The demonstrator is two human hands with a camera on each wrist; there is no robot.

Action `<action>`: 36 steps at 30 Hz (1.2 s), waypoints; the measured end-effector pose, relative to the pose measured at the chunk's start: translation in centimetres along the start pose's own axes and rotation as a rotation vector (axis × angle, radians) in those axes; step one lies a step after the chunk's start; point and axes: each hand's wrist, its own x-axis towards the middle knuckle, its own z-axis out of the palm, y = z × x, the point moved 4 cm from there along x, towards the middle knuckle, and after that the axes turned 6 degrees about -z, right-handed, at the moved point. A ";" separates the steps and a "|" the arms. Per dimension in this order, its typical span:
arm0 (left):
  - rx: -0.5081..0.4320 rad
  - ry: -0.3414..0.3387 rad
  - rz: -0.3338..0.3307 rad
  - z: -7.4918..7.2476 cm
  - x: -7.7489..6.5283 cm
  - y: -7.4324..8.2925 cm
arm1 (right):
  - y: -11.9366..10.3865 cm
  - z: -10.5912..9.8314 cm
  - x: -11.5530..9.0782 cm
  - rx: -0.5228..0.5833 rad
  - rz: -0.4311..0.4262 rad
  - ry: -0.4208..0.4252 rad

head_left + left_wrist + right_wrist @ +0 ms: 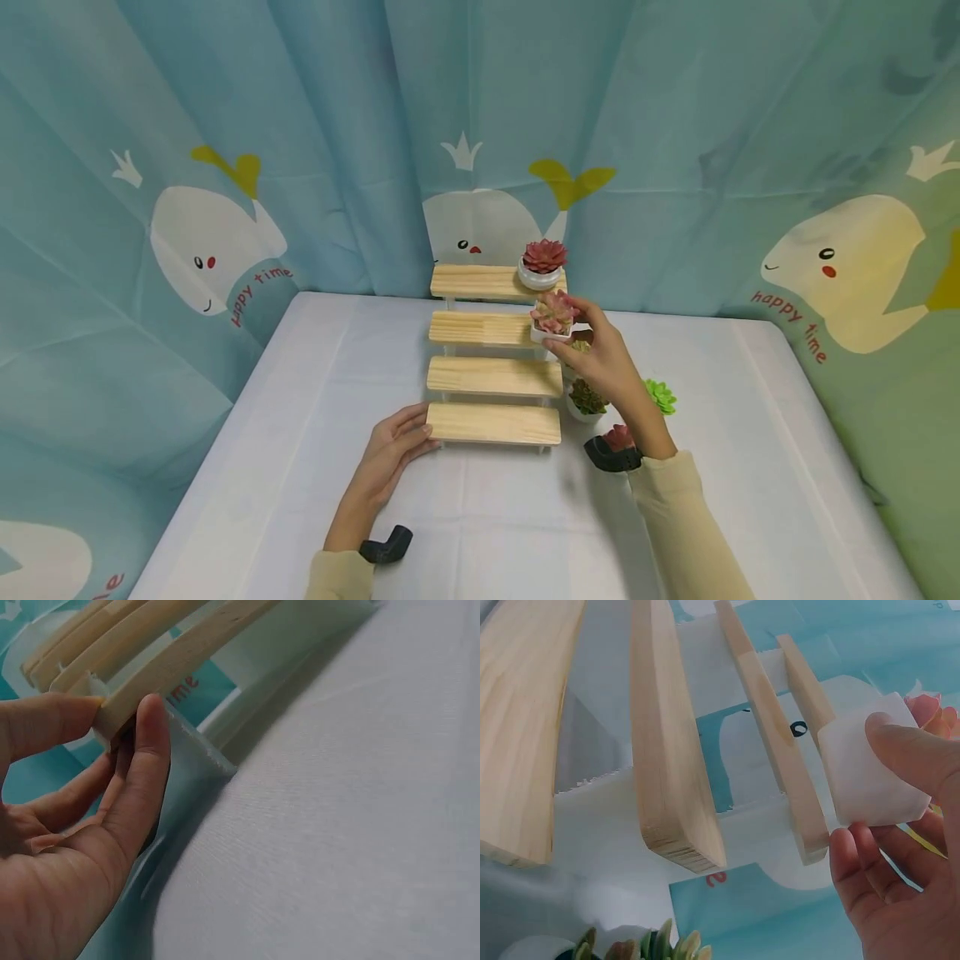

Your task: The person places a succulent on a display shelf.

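Note:
A four-tier wooden display stand [495, 423] with pale boards stands on the table. My left hand [393, 450] pinches the left end of its lowest board [184, 664] between thumb and fingers. In my right hand [609, 358] is a pink-green artificial succulent [554, 313] in a white pot [866, 769], gripped by thumb and fingers. That pot is at the right end of the second board from the top; whether it touches the board I cannot tell. A red succulent [543, 260] in a round white pot sits at the top board's right end.
Right of the stand, a dark green potted succulent [587, 398] stands beside another one partly hidden by my right hand. A bright green succulent [661, 397] and a red one [618, 437] are partly covered by my right arm. Behind the table hangs a blue curtain [360, 167].

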 end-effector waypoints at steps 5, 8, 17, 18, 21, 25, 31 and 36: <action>-0.005 -0.014 -0.007 0.0 0.6 0.3 | 0.4 0.0 0.6 -0.021 0.018 -0.015; -0.006 -0.022 -0.018 -0.1 0.8 0.3 | 0.6 0.0 0.9 -0.026 0.027 -0.024; -0.019 -0.037 -0.025 -0.2 0.9 0.2 | 0.5 0.4 1.5 -0.020 0.018 -0.063; -0.020 -0.038 -0.026 -0.1 0.9 0.2 | 0.5 0.5 1.5 -0.017 0.022 -0.068; -0.023 -0.040 -0.030 0.0 1.0 0.2 | 0.5 0.5 1.6 -0.015 0.041 -0.079; -0.023 -0.033 -0.031 -0.1 1.0 0.3 | 0.4 0.5 1.6 -0.018 0.047 -0.090; -0.036 -0.029 -0.040 0.0 0.9 0.3 | 0.3 0.4 1.6 -0.022 0.038 -0.094; -0.037 -0.027 -0.043 0.0 0.9 0.3 | 0.3 0.4 1.7 -0.017 0.038 -0.092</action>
